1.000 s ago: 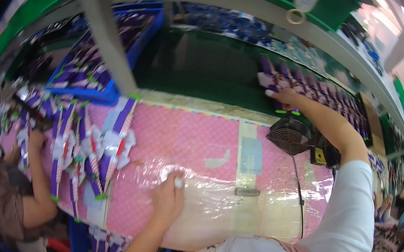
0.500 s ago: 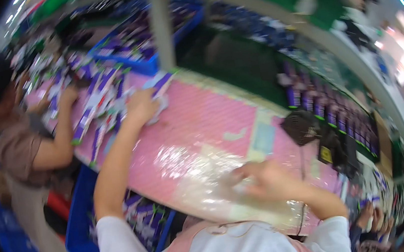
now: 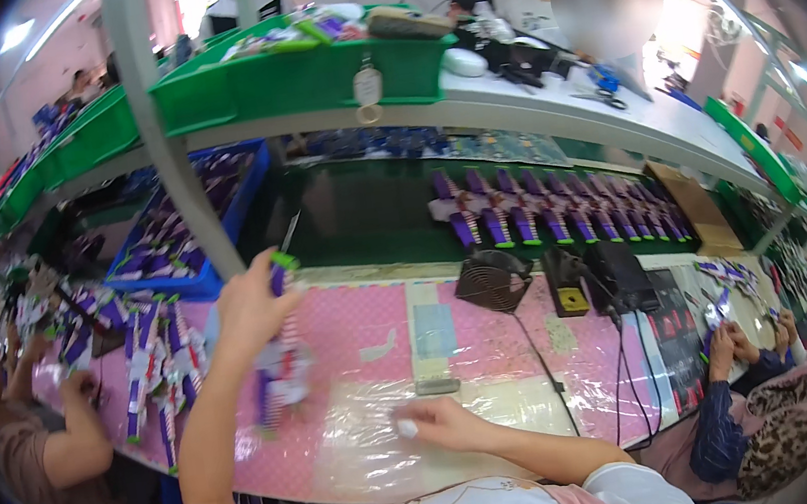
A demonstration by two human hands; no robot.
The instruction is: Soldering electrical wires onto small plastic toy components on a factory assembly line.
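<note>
My left hand (image 3: 254, 306) is raised over the left half of the table, its fingers closed around a purple-and-white part with green ends. The lower length of that purple part (image 3: 275, 394) hangs below the hand, blurred by motion; my fingers hide its middle. My right hand (image 3: 450, 426) hovers low over a clear plastic sheet (image 3: 362, 448) near the table's front edge. Its fingers are loosely stretched to the left, and a small white covering or piece shows at one fingertip. To the left of my left hand lies a heap of similar purple parts (image 3: 160, 357).
Behind the pink table (image 3: 361, 318) stand a small black fan (image 3: 493, 279), black boxes with cables (image 3: 618, 276) and rows of purple parts (image 3: 539, 205). A blue crate (image 3: 242, 211) and an upright post (image 3: 173, 159) stand at back left. Co-workers sit at both sides.
The view has swung and sharpened. My left hand has lifted away from the heap with a purple part. My right hand stays low over the plastic sheet.
</note>
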